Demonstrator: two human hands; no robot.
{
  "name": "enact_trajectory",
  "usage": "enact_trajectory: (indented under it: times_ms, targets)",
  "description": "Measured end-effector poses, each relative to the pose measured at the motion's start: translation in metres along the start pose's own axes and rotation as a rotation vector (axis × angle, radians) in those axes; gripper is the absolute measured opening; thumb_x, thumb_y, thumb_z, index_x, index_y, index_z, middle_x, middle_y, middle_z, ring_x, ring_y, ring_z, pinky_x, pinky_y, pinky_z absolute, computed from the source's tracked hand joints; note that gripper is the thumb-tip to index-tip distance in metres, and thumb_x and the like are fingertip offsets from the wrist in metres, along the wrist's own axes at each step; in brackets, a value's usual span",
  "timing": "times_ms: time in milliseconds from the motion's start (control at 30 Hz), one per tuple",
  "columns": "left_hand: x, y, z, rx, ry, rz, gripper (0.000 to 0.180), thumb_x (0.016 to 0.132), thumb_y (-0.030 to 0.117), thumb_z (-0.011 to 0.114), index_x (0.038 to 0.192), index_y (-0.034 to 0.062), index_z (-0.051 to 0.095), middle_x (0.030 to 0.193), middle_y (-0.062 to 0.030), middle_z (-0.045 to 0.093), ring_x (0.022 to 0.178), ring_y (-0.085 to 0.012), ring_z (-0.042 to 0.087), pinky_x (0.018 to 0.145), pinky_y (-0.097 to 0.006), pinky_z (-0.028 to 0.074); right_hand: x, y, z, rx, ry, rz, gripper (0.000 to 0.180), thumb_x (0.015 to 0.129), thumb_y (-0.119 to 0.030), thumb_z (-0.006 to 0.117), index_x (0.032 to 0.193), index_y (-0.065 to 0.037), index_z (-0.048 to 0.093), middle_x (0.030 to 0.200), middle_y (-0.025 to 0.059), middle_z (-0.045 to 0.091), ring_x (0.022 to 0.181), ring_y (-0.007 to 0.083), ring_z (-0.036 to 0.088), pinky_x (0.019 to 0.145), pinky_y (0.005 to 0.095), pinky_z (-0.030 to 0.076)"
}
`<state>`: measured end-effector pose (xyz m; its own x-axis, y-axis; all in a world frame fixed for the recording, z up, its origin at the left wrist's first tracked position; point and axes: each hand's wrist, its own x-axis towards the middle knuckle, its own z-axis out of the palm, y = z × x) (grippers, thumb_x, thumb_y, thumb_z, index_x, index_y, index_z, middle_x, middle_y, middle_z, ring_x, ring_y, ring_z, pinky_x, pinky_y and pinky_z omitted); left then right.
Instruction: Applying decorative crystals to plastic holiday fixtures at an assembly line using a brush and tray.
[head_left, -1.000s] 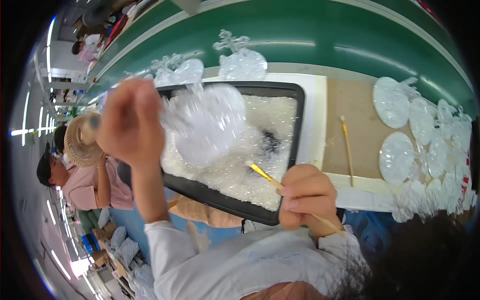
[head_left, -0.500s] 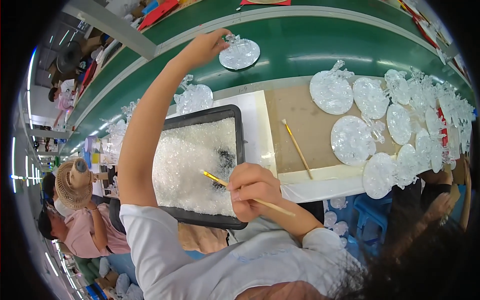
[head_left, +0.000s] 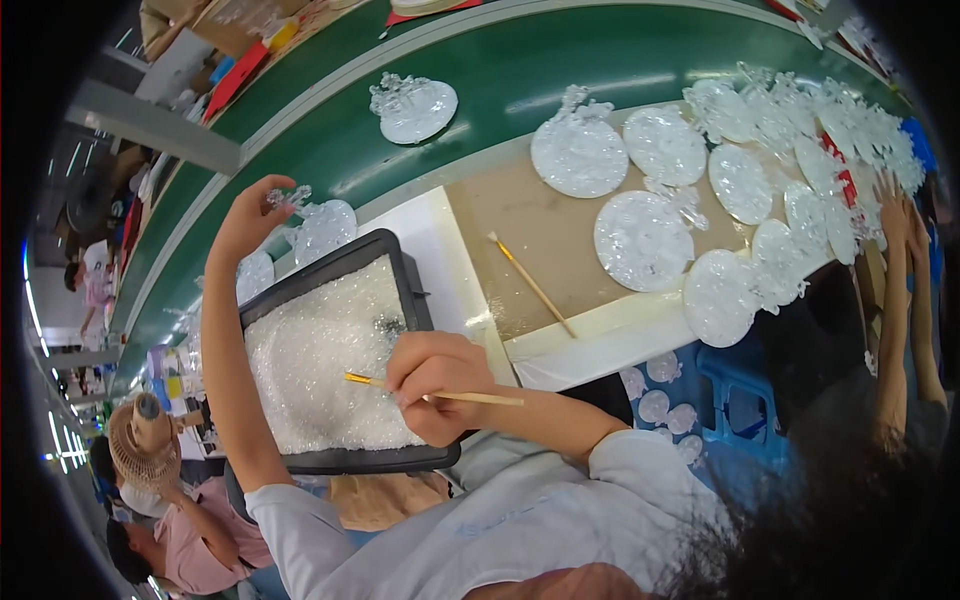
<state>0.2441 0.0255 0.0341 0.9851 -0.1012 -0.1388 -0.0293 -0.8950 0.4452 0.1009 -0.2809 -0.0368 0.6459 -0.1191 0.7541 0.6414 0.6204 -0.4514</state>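
My right hand is closed round the wooden handle of a thin paintbrush. Its pale bristle end points left, over a black tray of clear, glittery granules. Beyond the tray, my left hand pinches the knobbly clear top of a round, glittering ornament, which lies on the green surface. Some of the left fingertips are hidden. Another round clear ornament lies on the green surface farther off, with neither hand on it.
A second paintbrush lies on the brown board. Several glittery ornaments crowd the board to the right. Another person's hands are at the far right. A blue stool stands below the table edge; a fan is at left.
My left hand has left the ornament on the far green surface and come down left to the one behind the tray. The right hand keeps the paintbrush; the whole view has shifted.
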Motion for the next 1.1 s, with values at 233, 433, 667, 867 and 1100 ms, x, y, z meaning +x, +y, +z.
enact_trajectory:
  times_ms: [233,433,667,867,1100]
  targets:
    - [-0.007,-0.015,0.014,-0.151,0.361,0.091,0.018,0.092,0.007,0.068,0.108,0.0024,0.060,0.077,0.0021,0.056,0.066,-0.0033,0.047,0.058,-0.020,0.040,-0.001,0.003,0.000,0.011,-0.016,0.056,0.017,0.067,0.008,0.054,0.079,-0.003,0.057,0.080,0.0128,0.061,0.055,0.0194,0.055,0.049,0.0284,0.046]
    - [-0.079,0.049,-0.013,-0.141,0.927,0.252,0.014,0.095,0.011,0.065,0.106,0.0023,0.065,0.078,-0.0006,0.067,0.068,-0.0045,0.056,0.062,-0.022,0.045,-0.008,0.000,-0.007,0.000,-0.084,0.126,0.003,0.086,-0.004,0.057,0.088,-0.003,0.056,0.091,0.0150,0.058,0.062,0.0192,0.059,0.052,0.0274,0.049]
    - [-0.167,0.108,0.020,0.074,0.907,-0.012,0.019,0.089,0.015,0.072,0.107,0.0094,0.069,0.074,-0.0077,0.067,0.055,-0.0123,0.059,0.053,-0.024,0.046,-0.006,-0.010,0.001,-0.007,-0.035,0.239,0.018,0.090,-0.014,0.067,0.087,-0.006,0.051,0.092,0.0144,0.054,0.061,0.0199,0.058,0.047,0.0248,0.050]
    - [-0.180,0.115,0.034,0.047,0.703,0.237,0.019,0.085,0.003,0.071,0.103,-0.0017,0.069,0.088,-0.0097,0.074,0.077,-0.0198,0.073,0.066,-0.026,0.056,-0.002,-0.006,0.005,-0.047,-0.108,0.273,0.019,0.089,-0.008,0.067,0.089,-0.006,0.047,0.091,0.0138,0.052,0.060,0.0187,0.056,0.046,0.0236,0.050]
    - [-0.178,0.113,0.038,0.002,0.603,0.412,0.025,0.072,-0.004,0.076,0.096,-0.0044,0.070,0.087,-0.0129,0.073,0.072,-0.0247,0.072,0.063,-0.028,0.056,0.010,-0.006,0.010,-0.273,-0.346,0.330,0.024,0.083,0.000,0.069,0.094,-0.004,0.047,0.088,0.0174,0.057,0.054,0.0180,0.058,0.048,0.0244,0.051]
